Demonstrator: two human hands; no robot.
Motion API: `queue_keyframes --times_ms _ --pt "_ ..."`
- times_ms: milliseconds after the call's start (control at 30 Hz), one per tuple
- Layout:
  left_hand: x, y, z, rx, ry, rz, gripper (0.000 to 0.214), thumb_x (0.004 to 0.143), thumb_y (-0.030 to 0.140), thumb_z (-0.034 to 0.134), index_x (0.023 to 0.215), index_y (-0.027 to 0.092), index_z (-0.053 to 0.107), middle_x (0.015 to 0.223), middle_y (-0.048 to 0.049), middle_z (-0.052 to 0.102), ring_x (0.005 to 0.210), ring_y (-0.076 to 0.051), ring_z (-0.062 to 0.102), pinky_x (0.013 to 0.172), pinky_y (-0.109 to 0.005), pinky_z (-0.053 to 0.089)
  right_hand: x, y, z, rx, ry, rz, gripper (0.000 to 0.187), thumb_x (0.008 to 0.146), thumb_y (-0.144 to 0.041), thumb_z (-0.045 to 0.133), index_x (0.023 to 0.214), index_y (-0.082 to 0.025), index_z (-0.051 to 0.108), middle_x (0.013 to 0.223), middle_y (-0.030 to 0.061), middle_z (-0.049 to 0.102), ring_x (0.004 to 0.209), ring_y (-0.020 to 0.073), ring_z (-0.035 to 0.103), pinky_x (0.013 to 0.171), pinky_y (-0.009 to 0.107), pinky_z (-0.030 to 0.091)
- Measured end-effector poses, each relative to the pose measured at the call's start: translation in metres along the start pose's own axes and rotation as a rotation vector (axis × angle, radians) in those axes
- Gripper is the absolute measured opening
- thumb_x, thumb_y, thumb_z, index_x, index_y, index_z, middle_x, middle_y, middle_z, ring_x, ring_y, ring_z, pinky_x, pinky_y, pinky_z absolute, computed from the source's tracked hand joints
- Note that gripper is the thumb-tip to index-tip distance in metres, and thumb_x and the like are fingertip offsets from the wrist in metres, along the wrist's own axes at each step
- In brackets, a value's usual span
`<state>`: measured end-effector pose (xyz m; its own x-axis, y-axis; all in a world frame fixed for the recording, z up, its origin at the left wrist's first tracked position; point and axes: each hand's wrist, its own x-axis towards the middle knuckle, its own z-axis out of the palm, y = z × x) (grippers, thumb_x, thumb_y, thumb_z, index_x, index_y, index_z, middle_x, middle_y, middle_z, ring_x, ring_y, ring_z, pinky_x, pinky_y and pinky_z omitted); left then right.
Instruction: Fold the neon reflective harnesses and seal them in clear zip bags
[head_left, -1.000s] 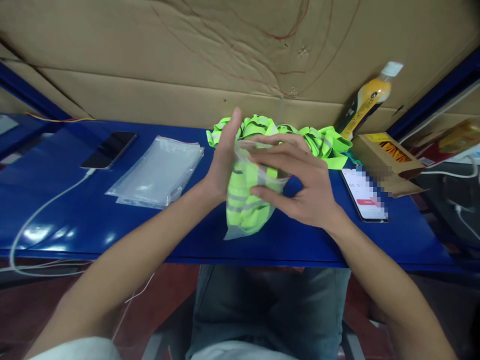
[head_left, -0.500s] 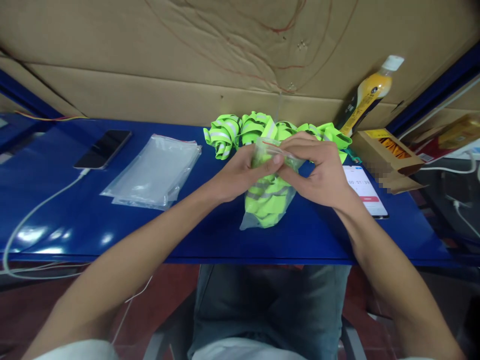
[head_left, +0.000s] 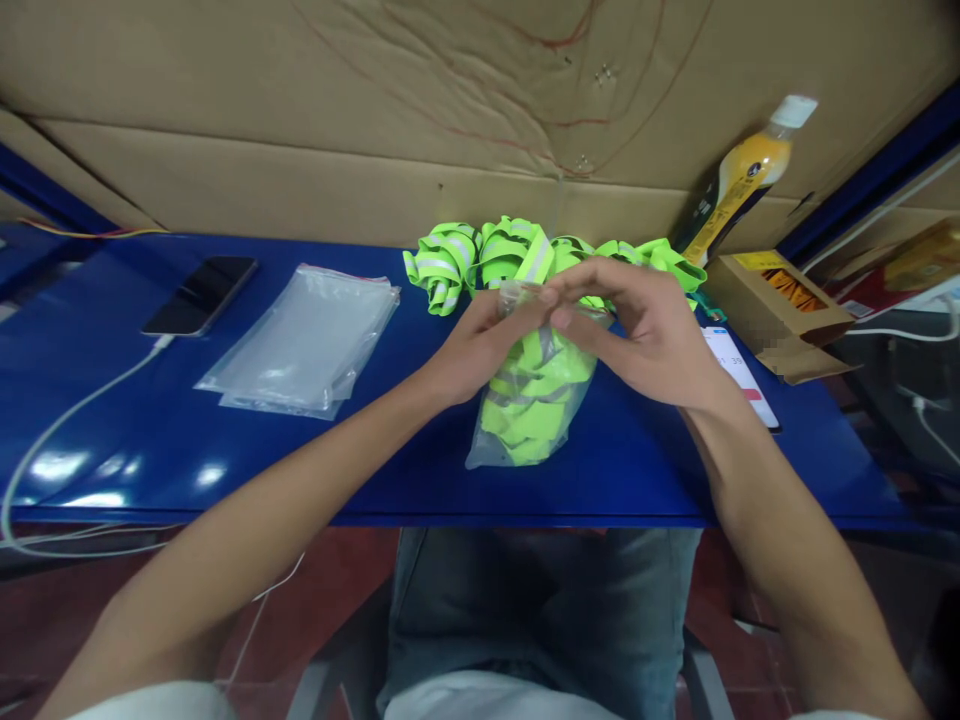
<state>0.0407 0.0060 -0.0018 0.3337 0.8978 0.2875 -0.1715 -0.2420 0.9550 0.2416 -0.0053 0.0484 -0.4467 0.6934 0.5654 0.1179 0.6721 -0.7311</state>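
A clear zip bag with a folded neon-yellow reflective strap inside lies tilted over the blue table. My left hand pinches its top edge, thumb uppermost. From the other side, my right hand holds the same edge between thumb and curved fingers, close to the left thumb tip. The fingers partly cover the bag's mouth, so I cannot tell whether it is sealed. Just behind my hands sit several rolled neon-yellow reflective straps in a row.
Flat clear bags lie stacked at left, beside a dark phone on a white cable. To the right are a lit phone, an opened carton and a yellow-black bottle. Cardboard stands along the back.
The bag's lower end has swung slightly left and toward me. My right hand's fingers have shifted along the top edge toward my left thumb, arching more.
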Motion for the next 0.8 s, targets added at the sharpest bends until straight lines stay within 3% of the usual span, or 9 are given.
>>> queue_keyframes --times_ms 200,300,400,467,533,633,733,800 --pt "0.0 0.01 0.005 0.075 -0.023 0.074 0.061 0.096 0.072 0.08 0.071 0.021 0.057 0.064 0.0018 0.049 0.058 -0.014 0.047 0.052 -0.028 0.037 0.0 0.003 0.004 -0.108 0.046 0.0 0.041 0.105 -0.056 0.076 0.081 -0.023 0.078 0.076 0.0021 0.069 0.075 0.0174 0.059 0.073 0.036 0.048" --pt "0.002 0.014 0.003 0.12 -0.059 0.096 0.074 0.096 0.08 0.075 0.063 0.021 0.045 0.06 0.0037 0.035 0.053 -0.011 0.029 0.049 -0.029 0.023 -0.002 0.006 0.016 -0.247 0.21 -0.092 0.043 0.11 -0.054 0.069 0.079 -0.023 0.073 0.076 0.0028 0.063 0.073 0.0174 0.055 0.069 0.036 0.043" --pt "0.003 0.011 -0.001 0.114 -0.066 0.084 0.079 0.096 0.081 0.073 0.06 0.02 0.038 0.058 0.0041 0.028 0.052 -0.01 0.022 0.048 -0.029 0.018 -0.004 0.008 0.025 -0.351 0.319 -0.164 0.044 0.113 -0.048 0.062 0.076 -0.024 0.065 0.078 0.0036 0.06 0.074 0.0184 0.054 0.071 0.037 0.045" --pt "0.003 0.006 -0.003 0.073 -0.051 0.063 0.076 0.095 0.08 0.077 0.061 0.02 0.043 0.059 0.0034 0.033 0.051 -0.01 0.028 0.048 -0.028 0.023 -0.005 0.01 0.026 -0.357 0.335 -0.144 0.041 0.111 -0.049 0.064 0.078 -0.025 0.063 0.08 0.0037 0.06 0.075 0.0189 0.054 0.073 0.037 0.047" --pt "0.003 -0.001 -0.004 -0.001 -0.043 0.037 0.068 0.095 0.079 0.077 0.068 0.021 0.055 0.063 0.0019 0.044 0.056 -0.013 0.045 0.053 -0.028 0.039 -0.006 0.012 0.022 -0.315 0.343 -0.074 0.033 0.105 -0.053 0.074 0.088 -0.025 0.068 0.089 0.0038 0.063 0.079 0.0186 0.056 0.074 0.036 0.048" --pt "0.003 -0.008 -0.003 -0.058 -0.026 0.029 0.061 0.102 0.082 0.064 0.089 0.023 0.07 0.078 -0.0015 0.061 0.077 -0.021 0.067 0.075 -0.035 0.059 -0.007 0.015 0.011 -0.157 0.211 0.094 0.041 0.092 -0.062 0.088 0.096 -0.024 0.073 0.089 0.0012 0.064 0.075 0.0153 0.052 0.065 0.032 0.042" --pt "0.003 -0.009 -0.003 0.052 0.113 0.068 0.063 0.102 0.084 0.061 0.1 0.023 0.073 0.089 -0.0035 0.067 0.092 -0.024 0.073 0.089 -0.04 0.061 -0.008 0.015 0.005 -0.04 0.072 0.228 0.048 0.09 -0.066 0.088 0.08 -0.021 0.074 0.073 -0.0016 0.054 0.066 0.0119 0.041 0.057 0.03 0.031" --pt "0.002 -0.006 -0.004 0.079 0.159 0.074 0.064 0.097 0.085 0.069 0.105 0.022 0.075 0.098 -0.0056 0.072 0.1 -0.027 0.074 0.094 -0.042 0.06 -0.008 0.015 0.005 -0.009 0.125 0.243 0.05 0.088 -0.065 0.09 0.072 -0.02 0.073 0.069 -0.0019 0.051 0.064 0.0112 0.039 0.057 0.03 0.028"
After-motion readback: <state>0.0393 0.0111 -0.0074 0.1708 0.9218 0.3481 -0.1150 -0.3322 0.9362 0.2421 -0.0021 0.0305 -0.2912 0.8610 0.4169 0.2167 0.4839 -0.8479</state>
